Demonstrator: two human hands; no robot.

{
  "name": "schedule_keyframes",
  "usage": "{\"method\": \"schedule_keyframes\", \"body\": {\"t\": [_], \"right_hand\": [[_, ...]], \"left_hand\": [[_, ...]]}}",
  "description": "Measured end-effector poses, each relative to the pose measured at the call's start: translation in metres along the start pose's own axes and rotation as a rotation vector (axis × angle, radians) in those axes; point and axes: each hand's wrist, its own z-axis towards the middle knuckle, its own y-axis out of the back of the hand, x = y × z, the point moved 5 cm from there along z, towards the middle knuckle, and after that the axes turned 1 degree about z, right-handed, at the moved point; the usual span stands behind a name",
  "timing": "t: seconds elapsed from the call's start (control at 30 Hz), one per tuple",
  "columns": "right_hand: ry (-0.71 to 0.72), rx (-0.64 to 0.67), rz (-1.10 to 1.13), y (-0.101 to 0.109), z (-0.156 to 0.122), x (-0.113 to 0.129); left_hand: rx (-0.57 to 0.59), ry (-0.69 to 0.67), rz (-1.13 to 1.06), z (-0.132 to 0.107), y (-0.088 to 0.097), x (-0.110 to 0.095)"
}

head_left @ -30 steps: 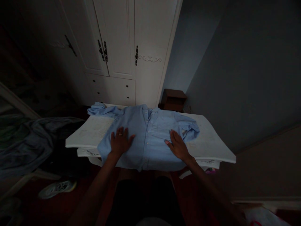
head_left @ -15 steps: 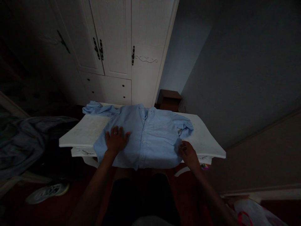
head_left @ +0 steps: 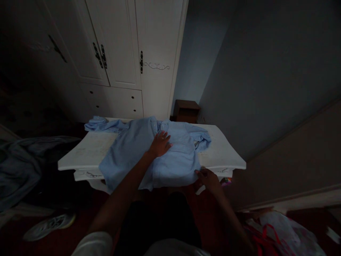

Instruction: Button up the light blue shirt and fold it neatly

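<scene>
A light blue button-up shirt [head_left: 133,149] lies spread front side up across a white table [head_left: 89,151], its collar at the far edge and its hem hanging over the near edge. The sleeve on the left stretches out to a bunched cuff; the one on the right is bent and crumpled. My left hand [head_left: 160,144] rests flat on the upper chest beside the button placket, fingers spread. At the lower right corner of the hem, my right hand [head_left: 209,179] pinches the shirt's edge between thumb and fingers.
Behind the table stands a white wardrobe [head_left: 117,64] with dark handles. A small brown cabinet [head_left: 186,110] sits by the grey wall. Dark clothes [head_left: 39,153] are heaped at left above a shoe [head_left: 50,225]. Bags [head_left: 282,227] lie at lower right.
My left hand has moved right, from the left front panel to the chest near the placket. My right hand has shifted down slightly along the shirt's side to the hem corner.
</scene>
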Motion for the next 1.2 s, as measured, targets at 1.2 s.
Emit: {"method": "schedule_keyframes", "body": {"t": [1.2], "right_hand": [[0.229,-0.401,0.100,0.080,0.084,-0.008]], "left_hand": [[0.007,0.054,0.117,-0.003,-0.030,0.033]]}}
